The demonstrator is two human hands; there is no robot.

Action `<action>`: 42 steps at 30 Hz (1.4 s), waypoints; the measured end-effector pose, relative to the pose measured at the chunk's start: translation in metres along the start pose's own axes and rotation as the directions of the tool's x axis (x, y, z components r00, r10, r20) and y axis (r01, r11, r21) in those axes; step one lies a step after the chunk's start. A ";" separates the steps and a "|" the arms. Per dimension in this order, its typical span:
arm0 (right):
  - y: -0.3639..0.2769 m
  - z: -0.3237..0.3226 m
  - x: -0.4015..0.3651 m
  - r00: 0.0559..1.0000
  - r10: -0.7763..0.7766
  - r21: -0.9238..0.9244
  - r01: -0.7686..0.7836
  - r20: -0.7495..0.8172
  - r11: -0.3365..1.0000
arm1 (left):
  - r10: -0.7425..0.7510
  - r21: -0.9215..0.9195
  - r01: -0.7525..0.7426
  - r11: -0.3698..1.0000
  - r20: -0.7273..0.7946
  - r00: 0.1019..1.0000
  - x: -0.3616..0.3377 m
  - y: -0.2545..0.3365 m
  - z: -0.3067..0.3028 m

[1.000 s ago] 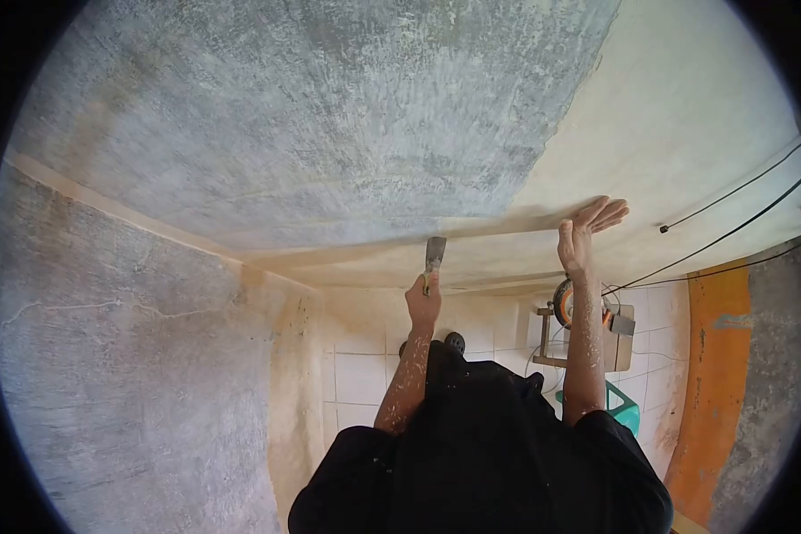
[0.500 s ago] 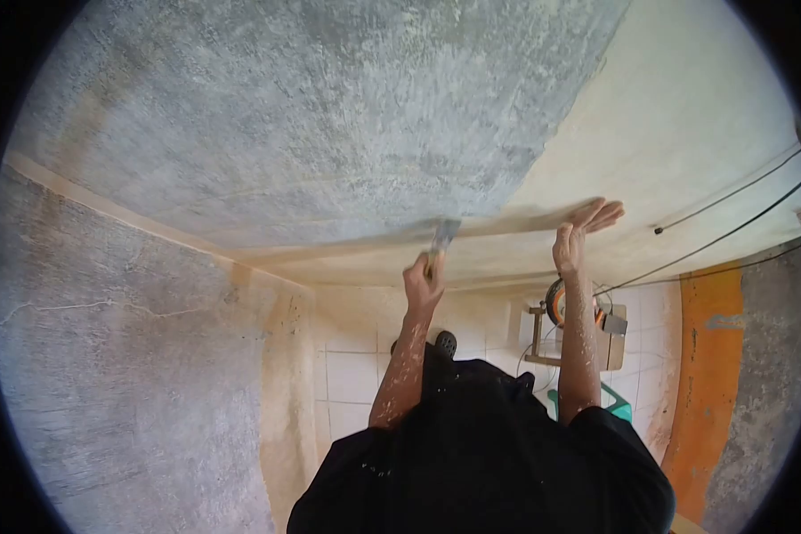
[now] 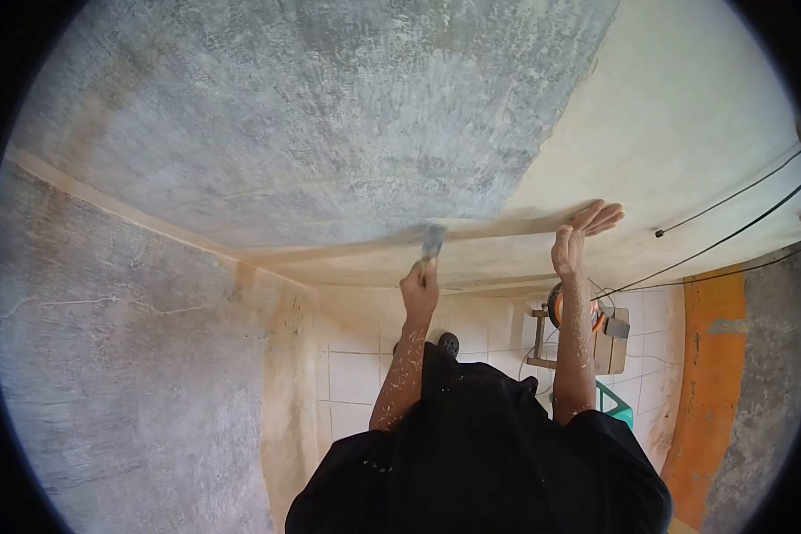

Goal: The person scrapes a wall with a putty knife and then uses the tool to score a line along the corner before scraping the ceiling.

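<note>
My left hand [image 3: 418, 289] is raised and closed around the handle of a putty knife [image 3: 432, 238]. Its blurred blade touches the surface overhead, where rough grey plaster [image 3: 311, 107] meets a pale cream band [image 3: 507, 227]. My right hand [image 3: 580, 233] is open, its palm and fingers pressed flat against the same cream band to the right of the knife. It holds nothing. Both forearms are speckled with pale spatter, and my black shirt [image 3: 481, 454] fills the bottom of the view.
Smooth cream coating [image 3: 685, 107] covers the right part of the surface. Two black cables [image 3: 730, 191] run across it. Below are a white tiled wall [image 3: 356, 374], an orange reel [image 3: 561, 307] on a wooden bracket [image 3: 610, 347], a green object [image 3: 621, 408] and an orange painted strip [image 3: 712, 374].
My left hand pushed the putty knife upward from the pale band to the edge of the grey plaster; the blade is now blurred. My right hand stayed flat in place.
</note>
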State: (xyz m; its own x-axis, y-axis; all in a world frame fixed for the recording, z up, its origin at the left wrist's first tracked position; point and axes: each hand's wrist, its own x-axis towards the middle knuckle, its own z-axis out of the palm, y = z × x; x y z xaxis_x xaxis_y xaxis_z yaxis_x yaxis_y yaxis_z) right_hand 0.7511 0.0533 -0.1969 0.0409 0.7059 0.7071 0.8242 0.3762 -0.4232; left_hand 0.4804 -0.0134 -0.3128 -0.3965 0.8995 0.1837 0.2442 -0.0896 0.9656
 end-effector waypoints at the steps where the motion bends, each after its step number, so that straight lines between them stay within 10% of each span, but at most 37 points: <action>1: -0.005 -0.002 0.001 1.000 0.023 0.028 -0.023 0.011 0.999 | 0.051 -0.035 -0.050 0.998 0.017 0.999 0.012 0.020 0.004; 16: 0.003 -0.011 -0.006 0.998 -0.020 -0.005 0.020 0.056 1.000 | -0.004 0.122 0.015 0.992 -0.088 0.996 -0.028 -0.027 0.002; 25: -0.033 -0.006 0.012 0.943 -0.096 -0.152 0.050 -0.317 0.987 | -0.076 0.069 0.078 0.995 -0.031 0.997 -0.023 -0.022 -0.011; 33: -0.041 0.007 0.076 0.713 -0.389 -0.420 0.145 -0.584 0.896 | -0.153 0.176 0.150 0.973 0.007 0.988 -0.020 -0.001 -0.019; 37: -0.038 0.008 0.072 0.693 -0.393 -0.397 0.165 -0.604 0.903 | 0.145 0.089 -0.149 0.985 0.055 0.988 0.013 0.092 -0.012; 42: -0.034 0.010 0.077 0.669 -0.410 -0.412 0.167 -0.620 0.896 | 0.032 0.015 -0.033 0.999 0.053 0.998 0.009 0.025 -0.011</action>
State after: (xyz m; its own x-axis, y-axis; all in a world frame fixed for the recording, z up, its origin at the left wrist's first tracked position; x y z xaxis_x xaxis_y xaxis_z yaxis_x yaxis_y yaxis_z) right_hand 0.7204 0.1006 -0.1337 0.0395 -0.0539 0.9978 0.9779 0.2071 -0.0275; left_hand 0.4734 -0.0123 -0.2855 -0.3408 0.9176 0.2046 0.2704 -0.1128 0.9561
